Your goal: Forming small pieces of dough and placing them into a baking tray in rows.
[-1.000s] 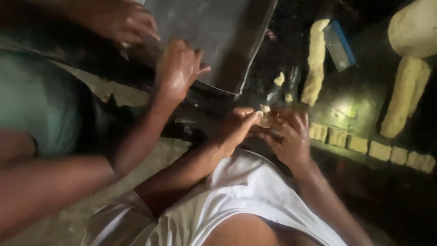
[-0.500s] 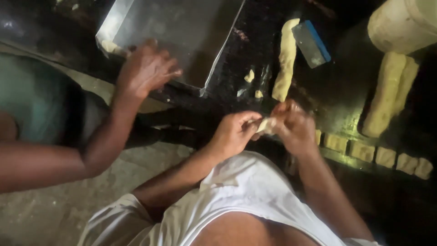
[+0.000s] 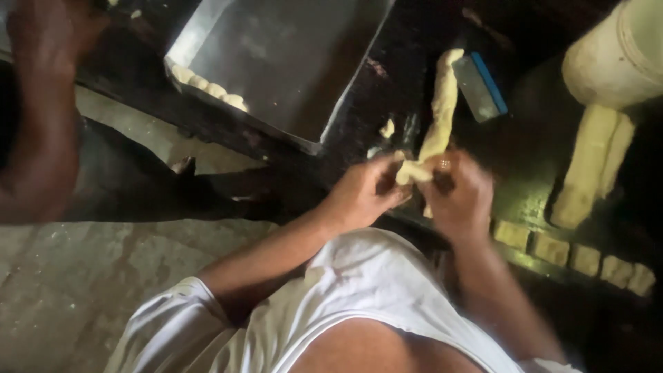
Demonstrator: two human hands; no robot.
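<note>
Both my hands hold one small pale piece of dough (image 3: 412, 171) above the near edge of the dark work table (image 3: 525, 159). My left hand (image 3: 366, 193) pinches its left end. My right hand (image 3: 461, 193) closes around its right end. Just beyond my hands a long rope of dough (image 3: 442, 103) lies on the table. Cut square dough pieces (image 3: 573, 255) sit in a row along the table's near edge to the right.
A metal baking tray (image 3: 290, 62) with a few dough pieces (image 3: 207, 86) along its left wall lies at the top. A blue-handled scraper (image 3: 481, 86), a thick dough log (image 3: 587, 166) and a white bucket (image 3: 615, 55) are on the right. Another person's arm (image 3: 41, 117) is at left.
My hands lifted the dough piece and drew closer together, working it. The other person's hand left the tray and pulled back to the left. The view shifted, showing more of the tray.
</note>
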